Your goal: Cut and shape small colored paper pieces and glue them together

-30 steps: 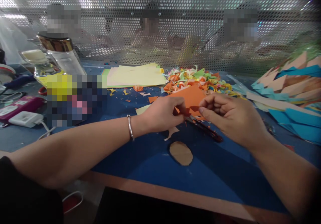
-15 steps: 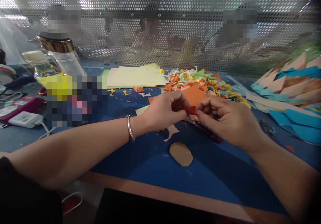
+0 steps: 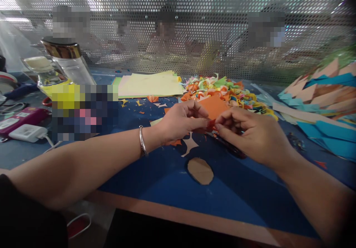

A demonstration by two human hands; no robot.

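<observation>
Between my two hands is a small folded piece of orange paper [image 3: 211, 123]. My left hand [image 3: 185, 121], with a silver bangle at its wrist, pinches one side of it with thumb and fingers. On the other side, my right hand [image 3: 244, 131] pinches it with thumb and fingertips. Just behind lies a flat orange paper sheet [image 3: 214, 105]. Partly covered by my right hand are dark-handled scissors [image 3: 235, 151]. An oval cardboard piece [image 3: 200, 171] rests on the blue table nearer to me, below a pale paper offcut [image 3: 190, 144].
A heap of folded paper flowers [image 3: 219, 88] and a stack of pale paper sheets [image 3: 150, 85] sit at the back. Bottles [image 3: 73, 68] and a white charger [image 3: 27, 133] stand left; pointed paper pieces [image 3: 314, 88] are at right. A perforated metal screen [image 3: 178, 44] rises behind.
Both hands have shifted only slightly, still pinching the small orange paper. My left fingers look a little straighter, and more of the pale offcut shows below them.
</observation>
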